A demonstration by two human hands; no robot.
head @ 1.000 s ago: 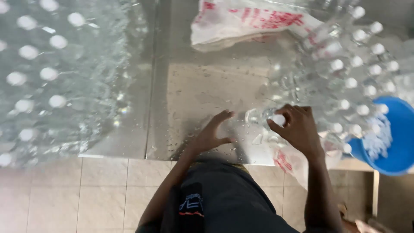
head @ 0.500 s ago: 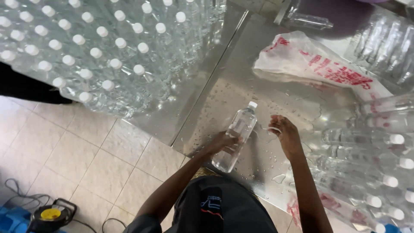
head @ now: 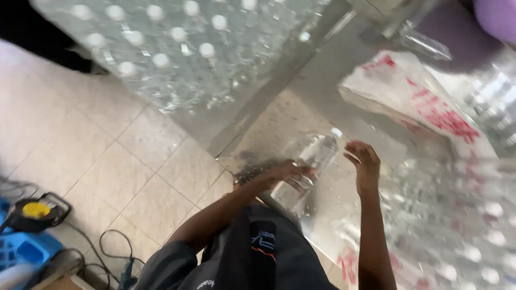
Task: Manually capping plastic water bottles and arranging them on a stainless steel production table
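Observation:
A clear plastic bottle with a white cap (head: 307,167) lies tilted over a steel table top (head: 301,115). My left hand (head: 285,173) grips its lower body. Beside the capped end, my right hand (head: 363,161) has its fingers curled and appears to hold nothing; whether it touches the bottle I cannot tell. A bulk pack of white-capped bottles (head: 177,48) stands at the upper left, and another mass of bottles (head: 462,225) lies at the right.
A white plastic bag with red print (head: 424,104) lies at the upper right, an empty clear bottle (head: 424,43) beyond it. Beige floor tiles (head: 107,161) spread to the left, with a yellow-and-black tool (head: 35,212), cables and a blue crate (head: 21,252) at the lower left.
The view has swung from the right side of the table to the left. A single bottle came out of the pile at the right and now rests in my left hand.

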